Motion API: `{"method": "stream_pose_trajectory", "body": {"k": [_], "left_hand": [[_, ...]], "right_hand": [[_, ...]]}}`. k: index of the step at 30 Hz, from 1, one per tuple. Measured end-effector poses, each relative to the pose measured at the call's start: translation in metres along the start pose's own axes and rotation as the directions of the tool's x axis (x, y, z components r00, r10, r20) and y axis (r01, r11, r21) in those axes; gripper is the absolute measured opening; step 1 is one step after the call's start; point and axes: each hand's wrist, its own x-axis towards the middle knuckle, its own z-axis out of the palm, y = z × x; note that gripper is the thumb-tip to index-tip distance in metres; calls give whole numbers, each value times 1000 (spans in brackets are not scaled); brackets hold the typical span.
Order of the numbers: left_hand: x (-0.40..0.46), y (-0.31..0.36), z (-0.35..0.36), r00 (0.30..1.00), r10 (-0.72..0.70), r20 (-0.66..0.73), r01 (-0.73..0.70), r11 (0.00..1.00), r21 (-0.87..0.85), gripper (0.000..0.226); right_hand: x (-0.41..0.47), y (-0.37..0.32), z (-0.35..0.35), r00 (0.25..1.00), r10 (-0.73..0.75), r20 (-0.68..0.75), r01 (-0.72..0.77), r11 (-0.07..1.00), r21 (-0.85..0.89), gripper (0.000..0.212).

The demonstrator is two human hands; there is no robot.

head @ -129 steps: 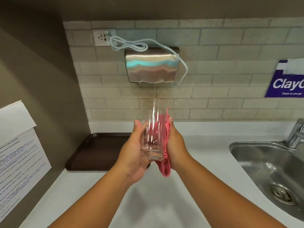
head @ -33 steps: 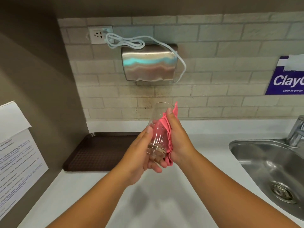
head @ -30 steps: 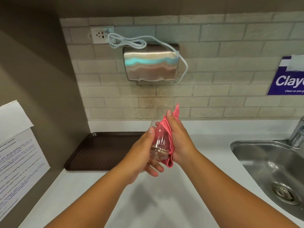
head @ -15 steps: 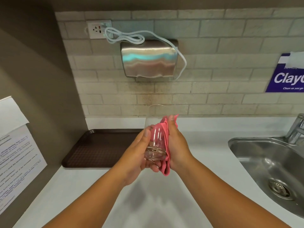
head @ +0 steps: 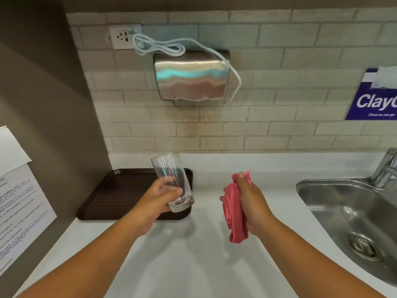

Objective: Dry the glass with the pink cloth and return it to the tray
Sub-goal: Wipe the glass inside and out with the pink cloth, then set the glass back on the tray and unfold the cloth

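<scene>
My left hand (head: 158,197) grips a clear, tall glass (head: 169,175) near its thick base. The glass tilts slightly left and hangs over the right end of the dark brown tray (head: 111,194), mouth up. My right hand (head: 250,203) is closed on the bunched pink cloth (head: 233,214), which droops below my fist above the white counter. The two hands are well apart, and the cloth does not touch the glass.
A steel sink (head: 352,222) with a tap (head: 386,168) sits at the right. A metal hand dryer (head: 191,78) with a white cable hangs on the tiled wall. A paper notice (head: 19,203) is on the left wall, a blue sign (head: 376,97) at the far right.
My hands have separated. The left one carried the glass left and down over the tray's right end. The right one drew the pink cloth off the glass and moved right.
</scene>
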Motion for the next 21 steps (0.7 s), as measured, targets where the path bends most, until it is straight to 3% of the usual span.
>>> {"method": "stream_pose_trajectory", "body": {"k": [2, 5, 10, 21], "left_hand": [[19, -9, -3, 997, 18, -70, -4, 981, 192, 62], [45, -32, -6, 989, 37, -140, 4, 959, 283, 73], [79, -69, -11, 976, -6, -217, 72, 953, 295, 81], [93, -103, -13, 948, -59, -312, 155, 944, 292, 92]], "right_hand": [[3, 1, -7, 999, 27, -28, -27, 1000, -15, 45], [6, 4, -14, 998, 51, -38, -52, 999, -13, 48], [6, 8, -23, 992, 125, -12, -125, 991, 36, 65], [3, 1, -22, 984, 178, -7, -177, 982, 67, 60]]}}
